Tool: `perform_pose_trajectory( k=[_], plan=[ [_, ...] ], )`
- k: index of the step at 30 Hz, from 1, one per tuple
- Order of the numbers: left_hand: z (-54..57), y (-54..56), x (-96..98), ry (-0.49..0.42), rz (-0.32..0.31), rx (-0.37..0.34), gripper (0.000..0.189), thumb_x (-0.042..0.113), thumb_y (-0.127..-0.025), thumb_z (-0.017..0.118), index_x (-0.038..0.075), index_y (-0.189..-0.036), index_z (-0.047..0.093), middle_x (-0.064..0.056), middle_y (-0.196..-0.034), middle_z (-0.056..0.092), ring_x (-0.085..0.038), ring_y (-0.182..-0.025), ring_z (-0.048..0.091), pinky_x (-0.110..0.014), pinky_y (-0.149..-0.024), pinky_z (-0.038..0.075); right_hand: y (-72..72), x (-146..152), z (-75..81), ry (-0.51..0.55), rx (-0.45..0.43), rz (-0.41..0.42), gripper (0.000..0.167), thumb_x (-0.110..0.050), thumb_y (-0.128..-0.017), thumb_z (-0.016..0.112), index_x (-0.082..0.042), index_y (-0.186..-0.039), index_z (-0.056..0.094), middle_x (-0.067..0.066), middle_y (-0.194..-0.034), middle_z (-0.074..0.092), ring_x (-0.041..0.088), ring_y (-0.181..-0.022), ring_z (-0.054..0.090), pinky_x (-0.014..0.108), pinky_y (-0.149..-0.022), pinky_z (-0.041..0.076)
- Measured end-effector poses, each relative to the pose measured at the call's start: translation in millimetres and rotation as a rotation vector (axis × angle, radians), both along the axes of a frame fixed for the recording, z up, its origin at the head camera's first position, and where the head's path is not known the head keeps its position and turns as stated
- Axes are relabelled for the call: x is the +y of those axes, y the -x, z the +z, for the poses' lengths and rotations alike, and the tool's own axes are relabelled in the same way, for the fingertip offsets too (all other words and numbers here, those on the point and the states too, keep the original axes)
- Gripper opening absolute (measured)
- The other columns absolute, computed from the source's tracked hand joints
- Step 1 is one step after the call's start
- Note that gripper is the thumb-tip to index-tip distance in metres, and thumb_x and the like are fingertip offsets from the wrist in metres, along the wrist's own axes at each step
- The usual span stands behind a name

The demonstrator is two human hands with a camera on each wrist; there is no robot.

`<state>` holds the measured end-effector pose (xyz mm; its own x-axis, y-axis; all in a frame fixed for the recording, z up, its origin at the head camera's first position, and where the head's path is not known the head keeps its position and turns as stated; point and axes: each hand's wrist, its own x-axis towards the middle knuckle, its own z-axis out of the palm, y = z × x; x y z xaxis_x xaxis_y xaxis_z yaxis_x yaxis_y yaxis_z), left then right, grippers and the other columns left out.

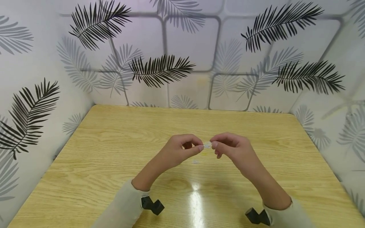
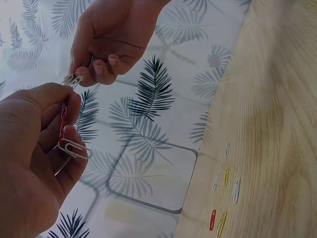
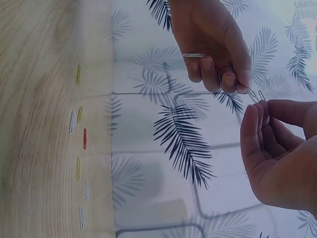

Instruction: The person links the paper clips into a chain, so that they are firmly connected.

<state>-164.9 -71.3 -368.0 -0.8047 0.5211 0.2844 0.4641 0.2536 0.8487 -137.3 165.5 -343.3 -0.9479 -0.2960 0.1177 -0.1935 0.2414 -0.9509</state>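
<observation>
Thumb and fingertips of my left hand (image 1: 178, 150) pinch a chain of paper clips. In the left wrist view, a red paper clip (image 2: 63, 119) runs across the fingers, and a white paper clip (image 2: 75, 148) hangs from its lower end. My right hand (image 1: 238, 148) faces the left, its thumb and forefinger pinching the white paper clips (image 3: 256, 95) between the two hands. These fingertips almost meet over the table, and they partly cover the place where the clips overlap.
On the wooden table (image 1: 128, 133) lie several loose paper clips, among them a red one (image 3: 84, 139), a yellow one (image 3: 78, 168) and a white one (image 3: 82, 218). A leaf-patterned wall covering (image 1: 188, 88) rises behind and beside the table.
</observation>
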Motion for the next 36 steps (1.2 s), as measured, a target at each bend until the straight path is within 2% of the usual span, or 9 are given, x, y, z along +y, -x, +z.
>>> perform_pose_trajectory(
  k=[12, 19, 26, 31, 36],
  plan=[
    [-1.4, -0.2, 0.8, 0.015, 0.008, 0.042, 0.013, 0.023, -0.099, 0.066, 0.014, -0.104, 0.074, 0.006, -0.087, 0.066, -0.012, -0.071, 0.056, -0.026, -0.063, 0.048, -3.7, -2.4, 0.5, -0.063, 0.016, -0.009, 0.018, -0.024, -0.100, 0.065, -0.010, -0.110, 0.071, 0.006, -0.095, 0.068, 0.025, -0.079, 0.064, 0.036, -0.080, 0.055],
    [-0.7, -1.0, 0.7, 0.020, 0.009, 0.112, 0.012, 0.023, -0.100, 0.065, 0.017, -0.104, 0.074, 0.008, -0.088, 0.066, -0.010, -0.070, 0.054, -0.028, -0.063, 0.048, -6.1, -3.2, 2.5, -0.097, 0.029, -0.038, 0.021, -0.024, -0.100, 0.065, -0.007, -0.110, 0.071, 0.007, -0.095, 0.068, 0.024, -0.078, 0.065, 0.034, -0.076, 0.055],
    [-0.1, -0.5, -1.2, 0.026, 0.026, 0.183, 0.012, 0.020, -0.099, 0.066, 0.013, -0.105, 0.075, 0.006, -0.089, 0.067, -0.009, -0.069, 0.052, -0.026, -0.062, 0.046, -6.2, -3.3, 3.6, -0.095, 0.025, -0.053, 0.019, -0.023, -0.099, 0.066, -0.008, -0.109, 0.072, 0.007, -0.096, 0.069, 0.022, -0.078, 0.065, 0.033, -0.074, 0.056],
    [-0.8, 0.5, -1.5, 0.010, 0.023, 0.157, 0.014, 0.021, -0.100, 0.066, 0.011, -0.105, 0.075, 0.005, -0.093, 0.069, -0.009, -0.072, 0.056, -0.027, -0.064, 0.050, -6.0, -0.2, 5.5, -0.093, 0.031, -0.053, 0.021, -0.024, -0.100, 0.065, -0.006, -0.110, 0.072, 0.007, -0.096, 0.070, 0.022, -0.079, 0.066, 0.033, -0.077, 0.056],
    [-2.3, 2.3, -2.8, -0.033, 0.028, 0.095, 0.014, 0.021, -0.100, 0.066, 0.012, -0.105, 0.074, 0.005, -0.095, 0.070, -0.010, -0.081, 0.063, -0.030, -0.075, 0.055, -6.0, 4.0, 7.3, -0.100, 0.048, -0.065, 0.020, -0.025, -0.100, 0.065, -0.010, -0.110, 0.073, 0.004, -0.094, 0.071, 0.022, -0.080, 0.067, 0.031, -0.080, 0.055]
  ],
)
